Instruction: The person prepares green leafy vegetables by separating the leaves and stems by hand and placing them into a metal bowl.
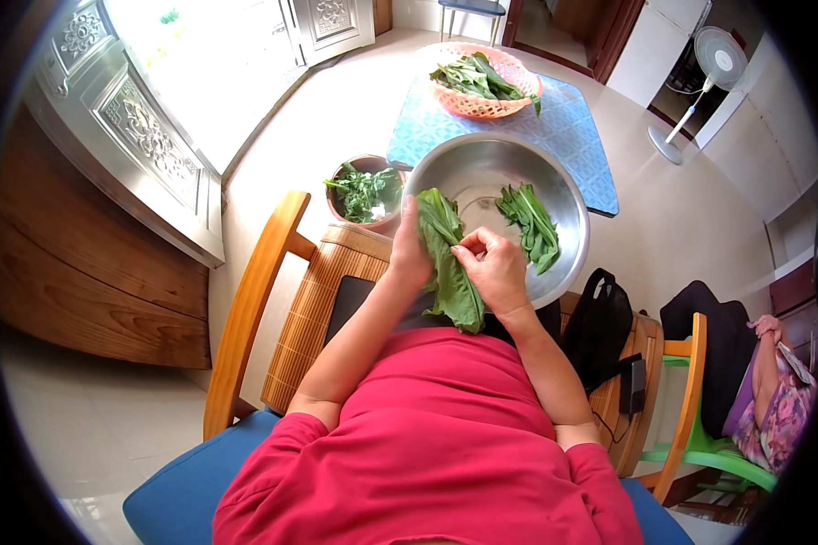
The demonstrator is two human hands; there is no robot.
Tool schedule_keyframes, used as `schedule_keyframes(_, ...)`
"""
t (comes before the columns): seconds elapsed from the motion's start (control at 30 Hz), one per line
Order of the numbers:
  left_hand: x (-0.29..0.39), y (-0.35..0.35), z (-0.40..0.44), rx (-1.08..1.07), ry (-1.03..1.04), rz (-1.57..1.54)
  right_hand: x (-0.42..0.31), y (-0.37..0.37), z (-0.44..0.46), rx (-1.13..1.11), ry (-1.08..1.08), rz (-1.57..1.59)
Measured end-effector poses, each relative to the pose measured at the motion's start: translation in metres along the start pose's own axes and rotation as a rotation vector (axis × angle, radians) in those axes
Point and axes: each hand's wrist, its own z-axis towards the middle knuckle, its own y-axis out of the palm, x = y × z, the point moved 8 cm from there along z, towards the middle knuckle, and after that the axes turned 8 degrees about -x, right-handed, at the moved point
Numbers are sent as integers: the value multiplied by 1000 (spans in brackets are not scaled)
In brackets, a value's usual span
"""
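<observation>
A long green leafy vegetable (445,250) lies along the palm side of my left hand (410,252), which holds it over the near rim of a metal bowl (568,204). My right hand (495,270) pinches the middle of the same leaves between thumb and fingers. Inside the bowl, to the right, rests a small bunch of green leaves (531,225). The leaf tips of the held vegetable hang down toward my lap. What my left fingers do behind the leaves is partly hidden.
A blue table (577,136) carries an orange basket (486,107) of greens. Left of the bowl stands a bucket (334,202) with leafy scraps. A black bag (598,322) lies at my right, near another person (754,386) on a green chair. A fan (719,59) stands farther off.
</observation>
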Motion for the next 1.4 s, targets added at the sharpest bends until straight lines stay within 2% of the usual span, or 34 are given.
schedule_keyframes(0.07,-4,1,-2,-1,-50,-2,-2,0,-1,-3,11,-27)
schedule_keyframes(0.17,2,-9,2,1,31,295,-3,1,-1,-1,-10,15)
schedule_keyframes(0.27,12,-12,1,-3,18,203,5,-2,4,-3,-1,194)
schedule_keyframes(0.37,29,-16,-5,81,-16,89,22,-15,11,77,45,115)
schedule_keyframes(0.47,45,-22,-10,135,-41,40,46,-13,28,53,80,-105)
schedule_keyframes(0.6,44,-31,-6,138,-103,-1,62,12,53,-126,156,-301)
schedule_keyframes(0.63,42,-32,-6,140,-121,7,66,23,59,-238,185,-318)
schedule_keyframes(0.77,30,-49,1,85,-209,-54,88,61,75,-332,248,-439)
schedule_keyframes(0.87,22,-40,-2,54,-251,-99,109,77,81,-271,297,-484)
schedule_keyframes(1.07,16,-41,0,75,-214,-46,89,51,67,-215,200,-232)
schedule_keyframes(1.17,11,-40,1,138,-192,51,84,34,62,-38,41,6)
schedule_keyframes(1.27,11,-49,5,162,-166,143,88,25,57,-25,122,379)
schedule_keyframes(1.4,11,-40,4,140,-135,211,70,9,45,51,82,580)
